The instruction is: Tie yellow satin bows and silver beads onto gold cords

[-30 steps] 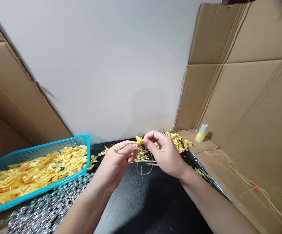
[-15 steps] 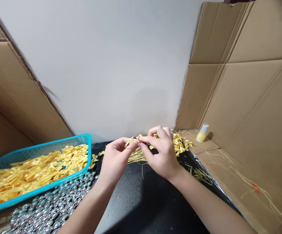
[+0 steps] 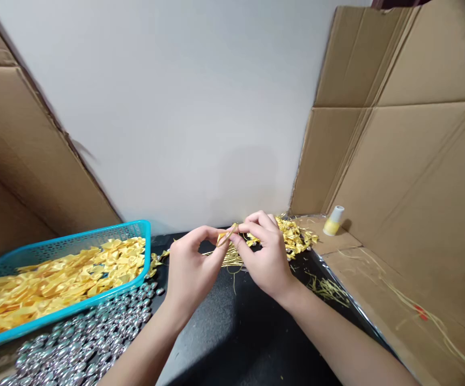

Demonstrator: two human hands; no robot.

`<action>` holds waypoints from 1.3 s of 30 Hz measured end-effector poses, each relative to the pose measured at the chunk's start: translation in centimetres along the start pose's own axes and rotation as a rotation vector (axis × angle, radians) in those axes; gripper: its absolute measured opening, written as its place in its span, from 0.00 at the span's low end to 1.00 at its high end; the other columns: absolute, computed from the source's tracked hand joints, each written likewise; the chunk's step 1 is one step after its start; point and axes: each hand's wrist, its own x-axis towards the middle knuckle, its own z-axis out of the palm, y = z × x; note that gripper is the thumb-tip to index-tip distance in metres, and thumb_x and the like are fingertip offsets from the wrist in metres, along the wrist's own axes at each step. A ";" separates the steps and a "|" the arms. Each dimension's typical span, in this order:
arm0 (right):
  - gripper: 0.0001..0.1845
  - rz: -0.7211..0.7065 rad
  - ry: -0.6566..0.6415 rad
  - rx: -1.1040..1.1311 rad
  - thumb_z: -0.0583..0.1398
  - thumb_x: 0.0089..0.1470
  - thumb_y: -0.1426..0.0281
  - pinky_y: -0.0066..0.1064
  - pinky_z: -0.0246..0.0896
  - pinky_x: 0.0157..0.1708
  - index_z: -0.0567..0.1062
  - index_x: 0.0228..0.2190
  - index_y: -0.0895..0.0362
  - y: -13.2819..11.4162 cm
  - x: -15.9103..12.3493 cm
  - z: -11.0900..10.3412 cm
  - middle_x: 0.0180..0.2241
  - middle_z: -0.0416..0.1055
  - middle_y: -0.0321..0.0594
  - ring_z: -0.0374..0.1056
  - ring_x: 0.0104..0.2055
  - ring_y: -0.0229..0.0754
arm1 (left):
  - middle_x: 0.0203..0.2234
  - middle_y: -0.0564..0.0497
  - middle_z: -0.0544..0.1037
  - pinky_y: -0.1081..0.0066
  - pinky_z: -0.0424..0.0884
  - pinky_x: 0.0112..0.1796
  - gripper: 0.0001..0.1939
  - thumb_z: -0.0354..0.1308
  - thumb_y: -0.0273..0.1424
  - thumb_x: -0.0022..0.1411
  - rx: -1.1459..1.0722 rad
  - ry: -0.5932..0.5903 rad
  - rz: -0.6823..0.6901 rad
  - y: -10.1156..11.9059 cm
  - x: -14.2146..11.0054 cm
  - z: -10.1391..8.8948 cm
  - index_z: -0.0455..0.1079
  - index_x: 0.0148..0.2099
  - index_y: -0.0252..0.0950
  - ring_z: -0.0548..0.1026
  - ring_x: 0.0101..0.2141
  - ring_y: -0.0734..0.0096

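Observation:
Above the far part of the black tabletop, my left hand (image 3: 192, 265) pinches a small yellow ribbon bow (image 3: 221, 236) between thumb and index finger, and most of the bow is hidden. My right hand (image 3: 267, 257) meets it from the right, its thumb and index finger closed on a thin gold cord (image 3: 235, 229). The cord makes a narrow loop across both sets of fingertips. Behind and below the hands lies a bundle of straight gold cords (image 3: 232, 258), with a loose cord end (image 3: 234, 281) curling toward me.
At left stands a turquoise basket (image 3: 148, 249) of yellow ribbon bows, with many silvery beads (image 3: 83, 343) in front. A heap of finished-looking yellow bows (image 3: 296, 236) lies behind my right hand. Cord scraps (image 3: 329, 289), a yellow-and-white bottle (image 3: 332, 221) and cardboard panels (image 3: 409, 171) are at right.
My hands have drawn together and the left has turned, so the bow went from showing upright to mostly hidden between fingertips. The cord now loops over them. The pink-handled snips are now covered.

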 end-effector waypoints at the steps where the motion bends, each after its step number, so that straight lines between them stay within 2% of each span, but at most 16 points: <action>1: 0.03 -0.019 -0.002 0.019 0.63 0.52 0.73 0.36 0.60 0.38 0.77 0.27 0.55 0.2 0.1 0.0 0.29 0.67 0.38 0.63 0.35 0.42 | 0.23 0.53 0.78 0.73 0.63 0.29 0.08 0.63 0.35 0.56 -0.021 -0.027 -0.033 -0.1 0.1 0.0 0.76 0.29 0.36 0.70 0.25 0.71; 4: 0.04 -0.121 -0.008 0.075 0.63 0.54 0.73 0.35 0.60 0.38 0.77 0.28 0.55 0.8 0.3 0.0 0.29 0.68 0.38 0.63 0.35 0.41 | 0.24 0.51 0.79 0.73 0.64 0.29 0.12 0.63 0.39 0.55 -0.208 -0.130 -0.192 -0.3 0.6 -0.2 0.76 0.30 0.35 0.71 0.26 0.70; 7: 0.05 -0.226 0.012 0.103 0.63 0.54 0.74 0.35 0.60 0.37 0.78 0.29 0.53 1.5 0.3 0.1 0.29 0.69 0.38 0.63 0.34 0.40 | 0.25 0.51 0.79 0.73 0.66 0.31 0.13 0.64 0.40 0.53 -0.396 -0.202 -0.310 -0.4 1.0 -0.2 0.75 0.29 0.34 0.72 0.28 0.71; 11: 0.08 -0.321 0.036 0.131 0.61 0.55 0.76 0.35 0.61 0.36 0.78 0.29 0.51 1.8 0.3 0.1 0.29 0.71 0.37 0.63 0.35 0.41 | 0.22 0.52 0.77 0.74 0.65 0.31 0.13 0.65 0.39 0.51 -0.444 -0.245 -0.356 -0.5 1.1 -0.2 0.74 0.26 0.33 0.71 0.27 0.72; 14: 0.09 -0.330 0.046 0.206 0.61 0.56 0.76 0.35 0.64 0.35 0.78 0.30 0.50 1.6 0.3 -0.2 0.29 0.71 0.36 0.64 0.34 0.40 | 0.23 0.51 0.77 0.72 0.65 0.32 0.14 0.65 0.40 0.49 -0.443 -0.229 -0.381 -1.0 1.3 -0.1 0.74 0.28 0.33 0.71 0.27 0.71; 18: 0.11 -0.272 0.010 0.478 0.59 0.57 0.77 0.35 0.70 0.36 0.77 0.35 0.48 1.2 0.2 -1.3 0.35 0.76 0.35 0.72 0.36 0.38 | 0.21 0.51 0.75 0.71 0.66 0.33 0.12 0.65 0.38 0.47 -0.418 -0.175 -0.399 -2.1 2.1 0.1 0.74 0.26 0.33 0.71 0.27 0.69; 21: 0.12 -0.166 0.029 0.644 0.59 0.58 0.76 0.32 0.74 0.31 0.77 0.38 0.47 0.6 0.3 -2.4 0.39 0.79 0.33 0.75 0.31 0.36 | 0.19 0.51 0.74 0.70 0.66 0.34 0.11 0.64 0.37 0.45 -0.393 -0.150 -0.409 -2.9 2.7 0.4 0.74 0.23 0.34 0.70 0.27 0.69; 23: 0.10 -0.093 0.071 0.684 0.60 0.57 0.75 0.29 0.76 0.27 0.77 0.36 0.47 0.2 0.6 -3.1 0.35 0.80 0.32 0.76 0.28 0.35 | 0.19 0.51 0.74 0.69 0.66 0.34 0.11 0.64 0.37 0.44 -0.387 -0.148 -0.418 -3.4 3.0 0.5 0.73 0.22 0.34 0.70 0.26 0.68; 28: 0.05 0.012 0.167 0.738 0.65 0.53 0.72 0.26 0.77 0.28 0.79 0.33 0.49 -0.7 1.6 -4.8 0.27 0.79 0.30 0.77 0.27 0.35 | 0.21 0.50 0.76 0.69 0.66 0.36 0.11 0.64 0.38 0.45 -0.377 -0.168 -0.433 -4.3 3.0 0.7 0.74 0.22 0.35 0.72 0.28 0.67; 35: 0.07 0.109 0.171 0.823 0.63 0.56 0.72 0.19 0.76 0.33 0.80 0.35 0.49 -0.5 2.4 -6.8 0.30 0.80 0.29 0.77 0.30 0.31 | 0.21 0.50 0.77 0.69 0.66 0.37 0.10 0.64 0.38 0.45 -0.357 -0.216 -0.465 -4.9 3.1 1.1 0.74 0.22 0.36 0.72 0.28 0.68; 39: 0.09 0.144 0.145 0.880 0.65 0.53 0.71 0.20 0.77 0.36 0.80 0.35 0.45 -0.5 2.6 -7.2 0.33 0.80 0.27 0.78 0.34 0.33 | 0.22 0.50 0.78 0.69 0.66 0.36 0.11 0.65 0.39 0.45 -0.337 -0.254 -0.476 -5.3 3.2 1.5 0.76 0.25 0.35 0.73 0.29 0.67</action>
